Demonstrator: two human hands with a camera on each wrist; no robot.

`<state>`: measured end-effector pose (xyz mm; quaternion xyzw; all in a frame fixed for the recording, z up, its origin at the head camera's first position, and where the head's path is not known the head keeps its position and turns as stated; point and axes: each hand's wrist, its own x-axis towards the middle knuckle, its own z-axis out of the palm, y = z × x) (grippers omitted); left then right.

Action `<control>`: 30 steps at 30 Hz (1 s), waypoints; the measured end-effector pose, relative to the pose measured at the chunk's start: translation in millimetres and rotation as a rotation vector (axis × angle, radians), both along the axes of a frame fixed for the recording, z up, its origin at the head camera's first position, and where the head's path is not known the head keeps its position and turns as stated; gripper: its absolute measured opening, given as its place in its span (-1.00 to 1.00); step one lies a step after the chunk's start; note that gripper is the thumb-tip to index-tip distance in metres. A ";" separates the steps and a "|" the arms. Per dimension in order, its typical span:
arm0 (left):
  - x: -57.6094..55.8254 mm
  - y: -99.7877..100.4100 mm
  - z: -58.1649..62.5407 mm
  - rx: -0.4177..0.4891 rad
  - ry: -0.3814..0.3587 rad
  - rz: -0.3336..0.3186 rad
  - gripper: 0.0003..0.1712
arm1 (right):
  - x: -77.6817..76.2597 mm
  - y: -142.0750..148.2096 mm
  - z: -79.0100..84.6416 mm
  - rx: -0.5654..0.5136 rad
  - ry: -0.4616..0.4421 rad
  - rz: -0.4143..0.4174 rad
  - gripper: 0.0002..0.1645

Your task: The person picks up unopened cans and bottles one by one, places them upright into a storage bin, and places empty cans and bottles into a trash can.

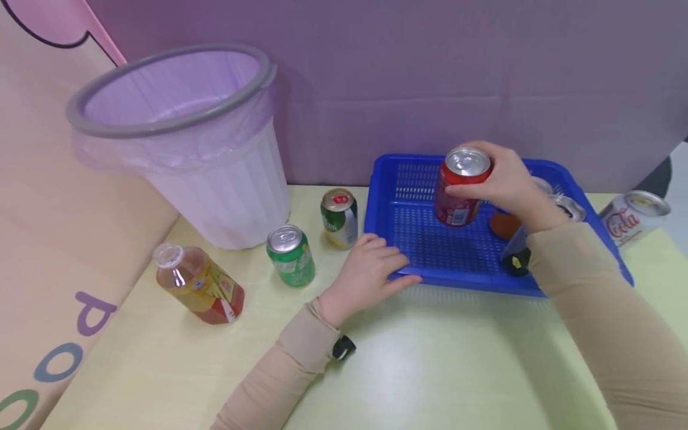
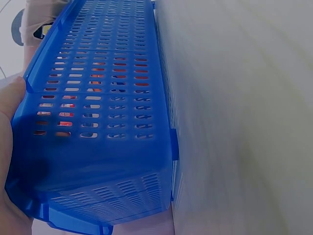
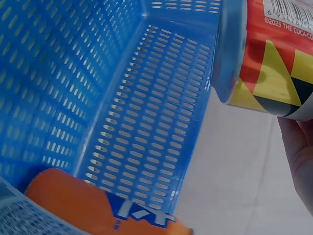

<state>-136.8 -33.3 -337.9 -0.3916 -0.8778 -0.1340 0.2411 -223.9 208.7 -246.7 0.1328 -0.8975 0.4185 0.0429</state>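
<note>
A red Coca-Cola can (image 1: pixel 457 194) is held in my right hand (image 1: pixel 507 185), thumb on the near side and fingers round the back. It hangs upright over the middle of the blue plastic basket (image 1: pixel 378 179). The right wrist view shows the can's barcode and yellow-and-black pattern (image 3: pixel 269 73). My left hand (image 1: pixel 368 269) grips the basket's left front corner, fingers bent over the rim and thumb along the front edge. Inside the basket, toward the right, lie an orange can (image 3: pixel 73 200) and other cans (image 1: pixel 571 207), partly hidden by my right forearm.
Left of the basket stand a dark green and gold can (image 1: pixel 338 221), a green can (image 1: pixel 292 263) and a bottle of reddish drink (image 1: pixel 204 286). A white lined bin (image 1: pixel 231 197) is behind them. At the right stands a silver cola can (image 1: pixel 623 221). A purple wall (image 1: pixel 430 77) backs the table.
</note>
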 end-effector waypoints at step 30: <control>2.4 -3.5 -1.2 -0.003 -0.016 0.004 -0.67 | -18.9 -0.9 -27.8 0.077 -0.152 -0.047 0.04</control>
